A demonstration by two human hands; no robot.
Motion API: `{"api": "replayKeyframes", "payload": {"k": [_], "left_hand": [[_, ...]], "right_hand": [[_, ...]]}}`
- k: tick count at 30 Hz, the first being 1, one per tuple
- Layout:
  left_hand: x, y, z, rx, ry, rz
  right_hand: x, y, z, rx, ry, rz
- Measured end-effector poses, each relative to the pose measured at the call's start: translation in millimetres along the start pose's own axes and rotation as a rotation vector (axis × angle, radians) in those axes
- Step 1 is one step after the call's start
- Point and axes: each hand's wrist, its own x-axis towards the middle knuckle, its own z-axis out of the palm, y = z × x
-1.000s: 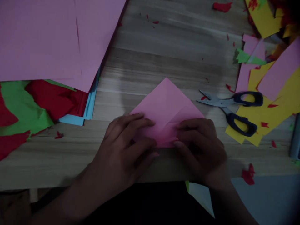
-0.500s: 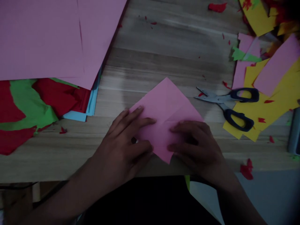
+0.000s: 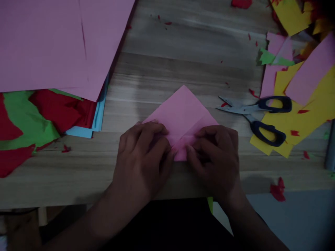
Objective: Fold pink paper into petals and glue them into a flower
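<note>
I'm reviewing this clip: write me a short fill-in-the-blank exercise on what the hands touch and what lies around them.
1. The left hand and right hand both touch a small sheet whose colour is ____.
2. The scissors lie nearer to the ____ hand.
3. Their handles overlap paper coloured ____.
4. A large pink sheet fills the picture's upper ____ corner.

Missing words: pink; right; yellow; left.

No text, label, brand, number or sign can be read. The folded pink paper [image 3: 183,108], the large pink sheet [image 3: 52,45], the yellow paper [image 3: 318,104] and the counter [image 3: 183,42] show no legible writing. The scissors [image 3: 244,110] carry no readable mark on blades or handles; the light is dim.
</note>
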Motion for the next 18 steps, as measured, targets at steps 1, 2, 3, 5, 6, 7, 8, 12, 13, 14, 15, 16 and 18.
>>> {"api": "replayKeyframes", "payload": {"k": [1,2,3,5,6,7,8,12,13,14,15,16,18], "left_hand": [[-0.1,-0.2,0.1,0.006,-0.002,-0.002],[-0.1,-0.2,0.1,0.014,-0.005,-0.002],[0.0,0.0,0.1,0.023,-0.007,-0.002],[0.2,1.0,0.0,0.036,-0.006,-0.003],[0.3,1.5,-0.1,0.04,-0.007,-0.004],[0.4,2.0,-0.2,0.04,-0.011,-0.007],[0.5,2.4,-0.3,0.037,-0.015,-0.015],[-0.2,0.5,-1.3,0.005,-0.023,-0.043],[-0.7,-0.8,-1.7,-0.004,-0.028,-0.023],[-1.4,-2.4,-2.1,-0.007,-0.032,0.01],[-2.2,-3.9,-2.5,-0.007,-0.04,0.048],[-3.2,-5.4,-2.9,0.0,-0.061,0.074],[-5.3,-7.5,-3.1,0.019,-0.097,0.11]], "right_hand": [[0.2,-0.1,0.1,0.0,0.001,0.004],[0.4,-0.2,0.2,0.001,0.002,0.007],[0.6,-0.5,0.4,0.002,0.002,0.009],[0.9,-0.9,0.6,0.005,0.004,0.013],[0.9,-1.0,0.6,0.006,0.003,0.015],[1.0,-1.0,0.6,0.008,0.004,0.016],[1.0,-1.0,0.5,0.009,0.004,0.015],[0.7,-0.3,0.2,0.012,-0.004,0.014],[0.6,-0.2,0.3,0.014,-0.005,0.018],[0.6,-0.2,0.3,0.015,-0.005,0.02],[0.6,-0.3,0.5,0.015,-0.002,0.02],[0.7,-0.4,0.6,0.014,0.001,0.018],[0.8,-0.8,1.0,0.009,0.01,0.013]]}}
